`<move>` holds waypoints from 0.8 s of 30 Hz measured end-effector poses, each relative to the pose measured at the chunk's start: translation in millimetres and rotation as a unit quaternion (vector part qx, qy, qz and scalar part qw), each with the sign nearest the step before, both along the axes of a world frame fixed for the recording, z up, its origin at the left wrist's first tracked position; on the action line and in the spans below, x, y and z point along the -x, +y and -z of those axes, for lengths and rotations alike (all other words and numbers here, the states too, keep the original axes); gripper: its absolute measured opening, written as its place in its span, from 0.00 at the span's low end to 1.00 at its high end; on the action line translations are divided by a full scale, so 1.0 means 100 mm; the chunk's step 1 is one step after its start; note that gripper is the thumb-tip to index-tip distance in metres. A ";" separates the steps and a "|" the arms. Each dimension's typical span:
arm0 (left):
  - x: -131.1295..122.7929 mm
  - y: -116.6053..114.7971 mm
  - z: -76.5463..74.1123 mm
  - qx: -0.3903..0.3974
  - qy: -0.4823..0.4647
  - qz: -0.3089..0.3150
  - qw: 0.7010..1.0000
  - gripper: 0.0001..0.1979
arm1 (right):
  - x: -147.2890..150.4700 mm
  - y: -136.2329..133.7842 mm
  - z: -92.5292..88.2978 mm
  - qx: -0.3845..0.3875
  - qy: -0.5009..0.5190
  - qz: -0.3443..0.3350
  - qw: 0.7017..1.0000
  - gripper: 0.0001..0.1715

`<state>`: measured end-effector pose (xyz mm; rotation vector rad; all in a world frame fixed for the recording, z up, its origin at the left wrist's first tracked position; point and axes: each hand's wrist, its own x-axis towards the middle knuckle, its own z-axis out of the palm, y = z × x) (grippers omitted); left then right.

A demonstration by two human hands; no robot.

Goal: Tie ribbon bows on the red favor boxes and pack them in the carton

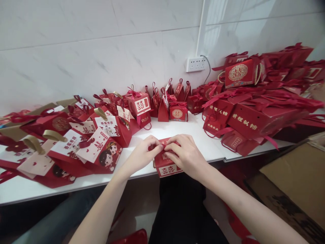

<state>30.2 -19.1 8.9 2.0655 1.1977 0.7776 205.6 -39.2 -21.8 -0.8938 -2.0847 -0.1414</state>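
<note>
A small red box with a cream label and red characters sits at the front edge of the white table. On its top left, my left hand is closed, with thumb and fingertips pinched together at the box's top. My right hand reaches over the box from the right, its fingers bent and pressed on the top close to the left fingertips. Whatever lies between the fingertips is too small to make out. Both hands partly cover the box.
Red gift boxes with ribbon handles crowd the left of the table. Larger red boxes are piled at the right. Small boxes stand along the wall below a socket strip. Cardboard lies at the lower right.
</note>
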 end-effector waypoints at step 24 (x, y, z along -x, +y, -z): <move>0.03 0.02 0.05 0.022 -0.070 0.013 0.997 0.12 | 0.04 0.04 -0.02 -0.068 -0.039 0.029 0.997 0.08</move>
